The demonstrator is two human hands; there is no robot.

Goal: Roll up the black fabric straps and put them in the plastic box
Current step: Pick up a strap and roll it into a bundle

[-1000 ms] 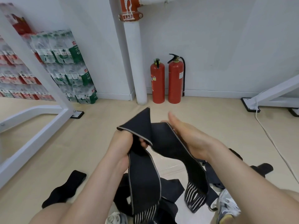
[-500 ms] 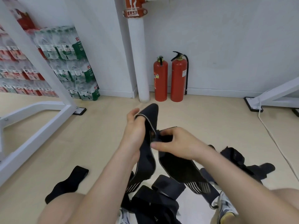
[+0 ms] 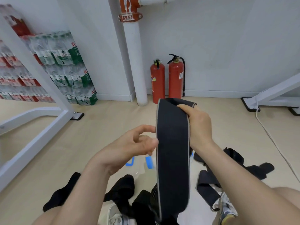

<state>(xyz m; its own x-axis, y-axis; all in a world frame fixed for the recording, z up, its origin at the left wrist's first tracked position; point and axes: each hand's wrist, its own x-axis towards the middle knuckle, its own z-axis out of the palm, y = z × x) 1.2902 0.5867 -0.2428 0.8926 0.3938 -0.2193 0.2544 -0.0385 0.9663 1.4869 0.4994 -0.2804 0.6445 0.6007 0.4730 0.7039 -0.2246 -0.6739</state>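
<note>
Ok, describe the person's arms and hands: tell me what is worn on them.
The left forearm and right forearm are bare as far as the picture shows, with no sleeves in view. The left hand and right hand wear no gloves, and no watch, ring or wristband is visible.

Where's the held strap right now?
Head view, centre-right: the strap hangs from the right hand, which grips its top end, with the left hand just beside its left edge, above loose straps on the floor.
</note>
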